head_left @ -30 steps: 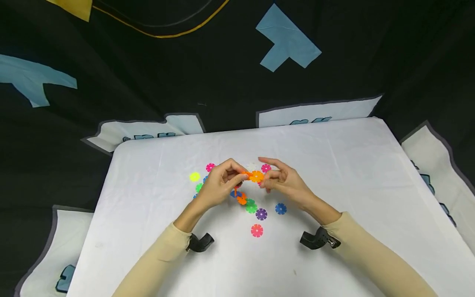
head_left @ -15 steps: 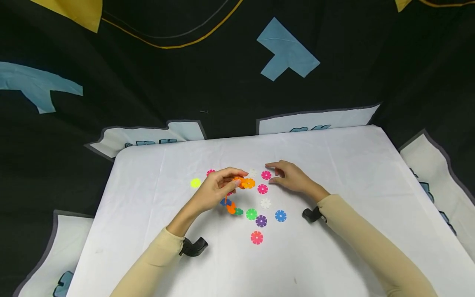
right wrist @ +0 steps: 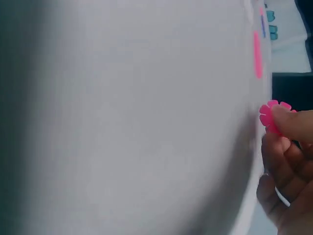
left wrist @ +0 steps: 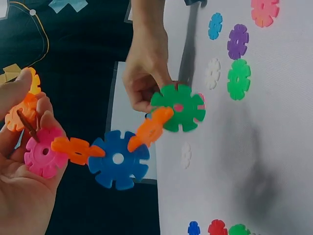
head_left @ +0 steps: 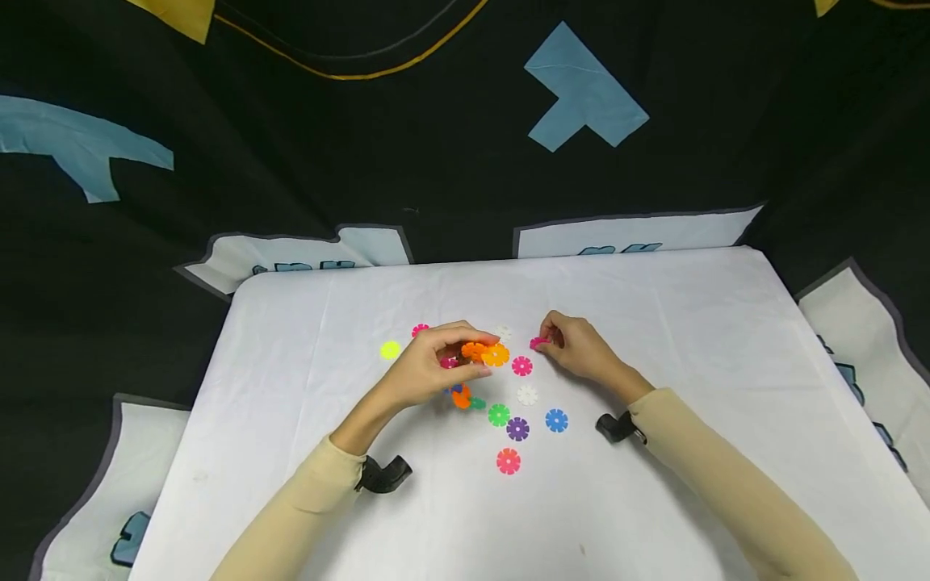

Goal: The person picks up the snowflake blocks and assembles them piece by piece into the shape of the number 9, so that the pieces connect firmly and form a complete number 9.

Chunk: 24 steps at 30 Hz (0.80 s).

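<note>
My left hand (head_left: 421,367) holds a chain of notched plastic flower discs near its orange end, off the table. In the left wrist view the thumb lies on an orange disc (left wrist: 22,113). From there the chain runs through a brown disc seen edge-on, a pink disc (left wrist: 40,161), another orange one, a blue disc (left wrist: 102,171), a further orange one and a green disc (left wrist: 168,100). To the right, my right hand (head_left: 579,347) pinches a single pink flower disc (right wrist: 267,117) between thumb and fingers, apart from the chain.
Loose discs lie on the white table (head_left: 654,468): another pink disc (head_left: 521,360), a white disc (head_left: 527,389), a green disc (head_left: 499,408), a purple disc (head_left: 518,422), a blue disc (head_left: 556,414), a salmon disc (head_left: 508,454) and a yellow disc (head_left: 390,350).
My right hand left the orange end of the chain, moved right and took a pink disc off the table. My left hand moved slightly left, then back a little, still holding the chain.
</note>
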### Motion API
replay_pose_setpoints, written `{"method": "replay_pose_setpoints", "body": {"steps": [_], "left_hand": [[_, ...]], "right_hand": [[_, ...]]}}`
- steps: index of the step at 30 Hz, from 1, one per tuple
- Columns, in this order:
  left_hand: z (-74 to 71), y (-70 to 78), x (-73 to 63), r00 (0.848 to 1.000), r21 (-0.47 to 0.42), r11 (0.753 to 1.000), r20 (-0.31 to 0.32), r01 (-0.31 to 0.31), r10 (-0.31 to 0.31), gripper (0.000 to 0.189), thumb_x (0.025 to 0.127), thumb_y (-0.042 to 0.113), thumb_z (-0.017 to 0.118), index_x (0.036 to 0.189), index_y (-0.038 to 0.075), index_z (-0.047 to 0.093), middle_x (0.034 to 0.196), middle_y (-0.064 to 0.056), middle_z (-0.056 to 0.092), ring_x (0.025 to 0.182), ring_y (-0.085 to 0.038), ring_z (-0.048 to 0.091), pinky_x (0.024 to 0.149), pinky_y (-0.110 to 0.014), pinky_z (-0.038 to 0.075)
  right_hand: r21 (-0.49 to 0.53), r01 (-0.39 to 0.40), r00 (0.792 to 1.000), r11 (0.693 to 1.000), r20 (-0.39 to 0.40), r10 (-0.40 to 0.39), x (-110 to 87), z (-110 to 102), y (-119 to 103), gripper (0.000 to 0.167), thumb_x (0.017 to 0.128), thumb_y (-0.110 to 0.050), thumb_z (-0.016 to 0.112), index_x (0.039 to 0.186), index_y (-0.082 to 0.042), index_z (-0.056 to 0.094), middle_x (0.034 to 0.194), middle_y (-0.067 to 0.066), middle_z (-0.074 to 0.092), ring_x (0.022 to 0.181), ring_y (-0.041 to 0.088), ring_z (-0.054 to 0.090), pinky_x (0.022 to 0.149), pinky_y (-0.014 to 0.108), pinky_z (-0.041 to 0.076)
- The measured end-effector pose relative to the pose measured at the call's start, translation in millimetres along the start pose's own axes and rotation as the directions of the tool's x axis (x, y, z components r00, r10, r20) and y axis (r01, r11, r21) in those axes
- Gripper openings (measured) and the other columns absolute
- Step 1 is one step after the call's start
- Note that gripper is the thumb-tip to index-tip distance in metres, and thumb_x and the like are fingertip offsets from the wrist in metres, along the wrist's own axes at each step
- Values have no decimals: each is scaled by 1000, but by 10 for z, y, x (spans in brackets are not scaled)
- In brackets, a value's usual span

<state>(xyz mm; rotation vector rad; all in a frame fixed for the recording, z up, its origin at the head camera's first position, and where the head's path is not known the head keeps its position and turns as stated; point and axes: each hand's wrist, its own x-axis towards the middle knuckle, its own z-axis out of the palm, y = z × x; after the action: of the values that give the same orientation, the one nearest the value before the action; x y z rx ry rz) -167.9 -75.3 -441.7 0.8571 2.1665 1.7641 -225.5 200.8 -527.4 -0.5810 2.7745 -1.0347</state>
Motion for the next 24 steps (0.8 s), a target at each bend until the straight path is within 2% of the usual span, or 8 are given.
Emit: {"method": "replay_pose_setpoints", "body": {"steps": [3,6,9,12,14,17,21,24], "left_hand": [[10,7,5,1000,-6,1000,-8,-8,8,37,83,3,76,119,3,68,104,-9,67,90,-20,58,80,-22,53],[12,8,10,1000,1,1000,-4,-14,14,38,82,3,77,119,3,69,102,-8,67,89,-20,58,79,-22,53],[13,3,11,1000,21,1000,-2,-17,17,37,82,5,77,119,3,69,101,-6,67,87,-20,58,75,-22,53],[15,17,25,1000,32,999,2,-24,24,38,83,5,77,119,3,69,101,-6,67,87,-19,59,74,-22,54],[20,29,35,1000,34,999,4,-29,29,38,83,5,77,120,2,68,102,-7,67,87,-19,59,74,-23,55],[28,47,40,999,38,999,9,-31,31,39,83,5,77,121,3,68,104,-8,67,87,-19,60,74,-25,56],[28,68,38,1000,53,999,14,-4,3,39,83,7,78,121,6,69,105,-7,69,86,-18,61,74,-26,56],[30,81,38,999,56,998,21,32,-34,40,82,8,78,121,6,69,108,-7,71,86,-18,63,75,-27,56]], "right_hand": [[143,74,996,987,-60,-66,-144,-72,-178,20,86,-9,75,93,-7,57,72,3,61,62,16,55,55,21,42],[302,191,980,934,-110,-165,-304,-181,-459,23,84,-2,75,95,-4,55,72,5,68,56,19,63,55,22,48],[356,302,953,884,-134,-271,-425,-266,-710,27,82,-1,76,98,-3,55,76,5,73,56,14,67,63,23,54],[313,373,927,873,-161,-339,-492,-328,-855,31,82,-3,76,105,-3,56,79,5,74,59,5,67,68,23,55],[274,405,912,872,-185,-366,-519,-354,-903,31,81,-1,76,106,-3,59,80,6,75,61,4,67,68,22,55],[212,445,890,870,-215,-402,-543,-370,-930,27,80,2,77,102,-3,62,79,7,74,60,5,65,62,19,53],[122,485,862,866,-234,-450,-546,-381,-946,23,78,3,78,96,-5,65,78,3,73,58,5,59,53,16,48],[37,532,827,846,-239,-510,-540,-394,-969,23,77,3,79,95,-6,66,79,2,73,59,6,56,53,16,47]]}}
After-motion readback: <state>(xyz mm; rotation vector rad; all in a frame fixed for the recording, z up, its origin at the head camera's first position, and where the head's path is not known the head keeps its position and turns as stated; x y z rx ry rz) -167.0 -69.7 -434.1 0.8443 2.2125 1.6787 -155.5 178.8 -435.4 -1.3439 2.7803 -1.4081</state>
